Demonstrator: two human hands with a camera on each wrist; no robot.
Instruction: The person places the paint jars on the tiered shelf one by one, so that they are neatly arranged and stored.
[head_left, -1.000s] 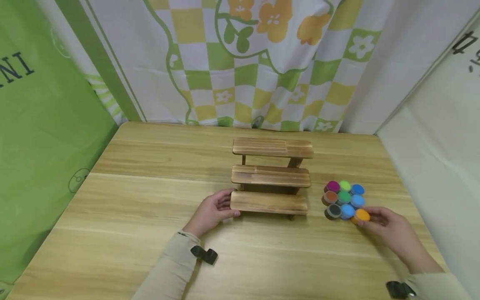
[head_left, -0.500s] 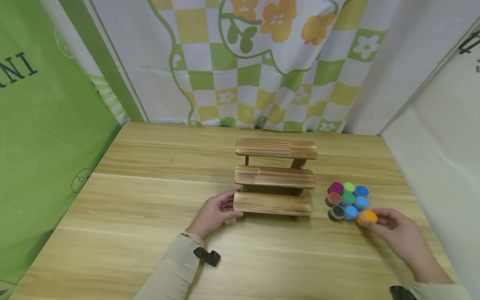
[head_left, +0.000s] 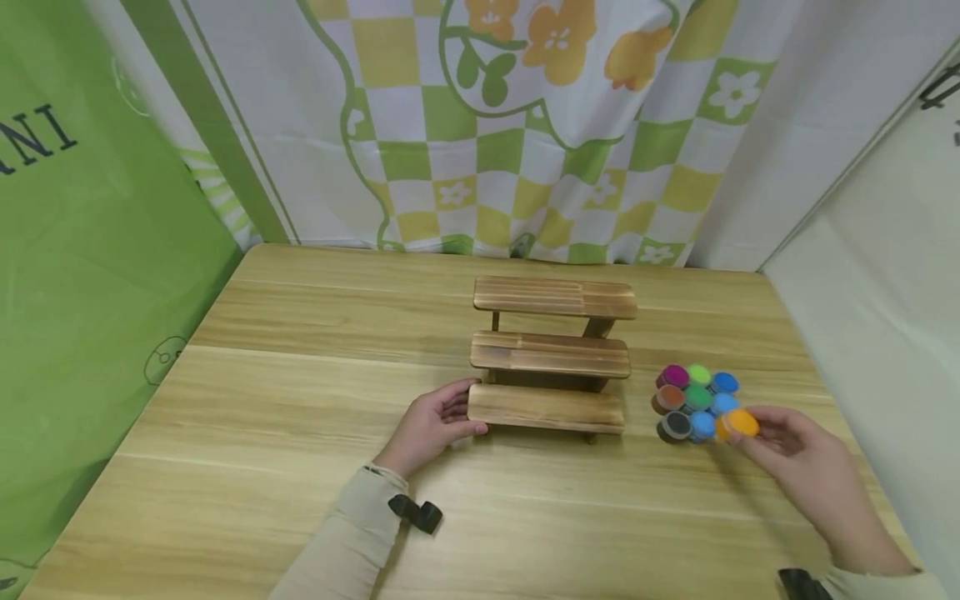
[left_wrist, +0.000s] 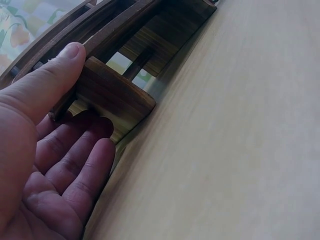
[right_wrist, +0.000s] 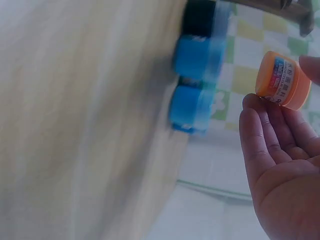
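Note:
A three-tier wooden display stand [head_left: 551,354] stands on the table. My left hand [head_left: 431,425] grips the left end of its lowest shelf [head_left: 545,407], thumb at the front edge and fingers behind; in the left wrist view the fingers [left_wrist: 75,165] curve beside the stand's side panel [left_wrist: 112,97]. My right hand [head_left: 806,467] pinches an orange paint pot [head_left: 738,423] between thumb and fingers. The right wrist view shows this orange pot [right_wrist: 282,80] tilted and raised off the table, its label facing the camera.
Beside the stand, several small paint pots sit close together, among them a black one [head_left: 675,427], a magenta one [head_left: 673,377], a green one [head_left: 697,396] and blue ones [head_left: 724,382]. A patterned curtain [head_left: 495,167] hangs behind the table [head_left: 300,375].
My right hand has lifted the orange pot up from its place at the corner of the group. My left hand keeps its hold on the stand. The head view has shifted slightly.

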